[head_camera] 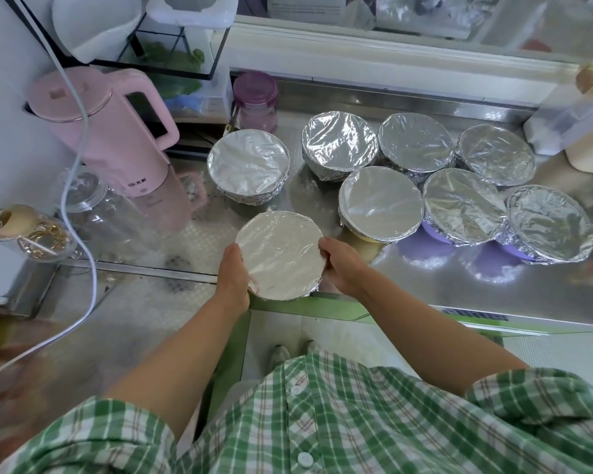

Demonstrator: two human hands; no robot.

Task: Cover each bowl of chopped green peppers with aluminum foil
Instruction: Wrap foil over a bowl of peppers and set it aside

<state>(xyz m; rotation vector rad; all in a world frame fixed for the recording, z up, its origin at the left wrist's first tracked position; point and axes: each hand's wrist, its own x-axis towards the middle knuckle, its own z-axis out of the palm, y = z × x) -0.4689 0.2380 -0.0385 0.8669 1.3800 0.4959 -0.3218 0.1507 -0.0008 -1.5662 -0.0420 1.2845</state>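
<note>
Looks like the last bit of wrapping: holding the near bowl (281,254) at the front edge of the steel counter (408,285), already topped with foil pulled flat. Gripping it from both sides, with the left hand (233,271) curled round the left rim and the right hand (343,268) curled round the right rim. Cannot tell if lifted or resting. Probably calls next for squeezing the loose foil tight all round, then sliding it up to join the 7 covered bowls (380,201) further back. Not much room there, with those packed close and some touching. Best to mind the pink kettle (103,131), the white cable (79,159) and the glass jar (93,206) on the left, and the purple jar (255,100) behind.
</note>
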